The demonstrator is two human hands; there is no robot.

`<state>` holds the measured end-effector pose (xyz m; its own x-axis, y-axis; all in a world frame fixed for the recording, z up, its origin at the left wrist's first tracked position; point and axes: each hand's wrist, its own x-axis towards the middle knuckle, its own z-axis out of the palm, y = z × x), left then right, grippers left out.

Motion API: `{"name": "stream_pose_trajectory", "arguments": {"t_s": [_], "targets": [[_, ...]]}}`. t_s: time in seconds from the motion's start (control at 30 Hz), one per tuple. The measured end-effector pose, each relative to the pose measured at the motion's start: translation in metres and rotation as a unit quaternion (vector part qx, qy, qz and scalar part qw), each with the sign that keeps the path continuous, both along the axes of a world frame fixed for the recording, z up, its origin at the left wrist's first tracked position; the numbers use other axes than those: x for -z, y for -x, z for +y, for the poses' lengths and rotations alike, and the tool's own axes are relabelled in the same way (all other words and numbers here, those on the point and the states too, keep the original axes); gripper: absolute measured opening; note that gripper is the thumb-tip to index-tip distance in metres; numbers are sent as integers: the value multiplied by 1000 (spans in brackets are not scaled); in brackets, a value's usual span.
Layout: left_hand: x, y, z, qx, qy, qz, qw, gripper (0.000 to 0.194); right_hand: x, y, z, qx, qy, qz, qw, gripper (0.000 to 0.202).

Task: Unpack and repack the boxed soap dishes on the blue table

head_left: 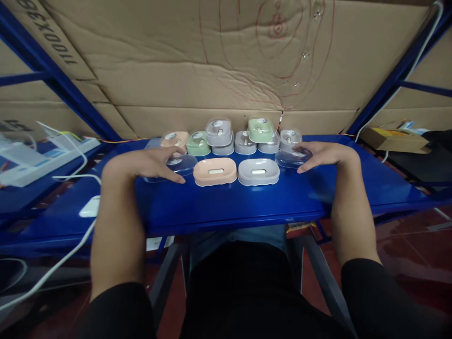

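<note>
We rest the left hand (148,162) and right hand (323,154), grips flat and open, on clear lids (176,165) beneath the fingers; light, slippery, brittle—take them by their rims.

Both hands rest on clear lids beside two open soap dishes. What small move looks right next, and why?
Probably lift the left hand with its clear lid toward the peach dish: that dish sits uncovered right beside it, like the grey dish.

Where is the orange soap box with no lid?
The orange soap box sits in the front row on the blue table, just left of the grey soap box and right of the left hand.
</note>
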<state>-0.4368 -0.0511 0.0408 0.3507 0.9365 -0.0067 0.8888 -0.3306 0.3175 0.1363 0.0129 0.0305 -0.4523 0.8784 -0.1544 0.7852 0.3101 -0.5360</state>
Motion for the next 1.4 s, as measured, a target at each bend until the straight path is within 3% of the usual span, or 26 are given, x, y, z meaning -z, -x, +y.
{"name": "stream_pose_trajectory", "arguments": {"t_s": [0.13, 0.27, 0.43, 0.6, 0.7, 0.8, 0.93, 1.03, 1.17, 1.4], "targets": [[1, 2, -14, -24, 61, 18, 998, 98, 10, -25, -9, 6, -34, 8, 999, 113], [13, 12, -17, -30, 88, 14, 996, 99, 22, -42, -13, 45, -33, -30, 998, 118], [33, 18, -8, -46, 93, 22, 994, 97, 37, -37, -10, 33, -31, -51, 998, 116], [35, 8, -4, -35, 84, 44, 995, 105, 45, -27, -9, 23, -57, -47, 997, 128], [30, -5, -8, -7, 39, 24, 999, 123, 40, -12, -15, 20, -100, 9, 995, 132], [25, -31, -10, -3, 5, 4, 1000, 134, 34, 20, -23, -33, -143, 68, 987, 124], [28, -73, 1, 63, -21, 4, 998, 126, 39, 75, -24, -120, -170, 56, 976, 128], [38, -92, 13, 101, -20, 15, 995, 114, 50, 102, -20, -136, -145, 20, 980, 133], [45, -98, 19, 96, -20, 1, 995, 118, 56, 108, -15, -145, -154, 24, 977, 126], [37, -98, 14, 52, -16, -32, 998, 121, 52, 103, -16, -132, -205, 63, 968, 116]]}}
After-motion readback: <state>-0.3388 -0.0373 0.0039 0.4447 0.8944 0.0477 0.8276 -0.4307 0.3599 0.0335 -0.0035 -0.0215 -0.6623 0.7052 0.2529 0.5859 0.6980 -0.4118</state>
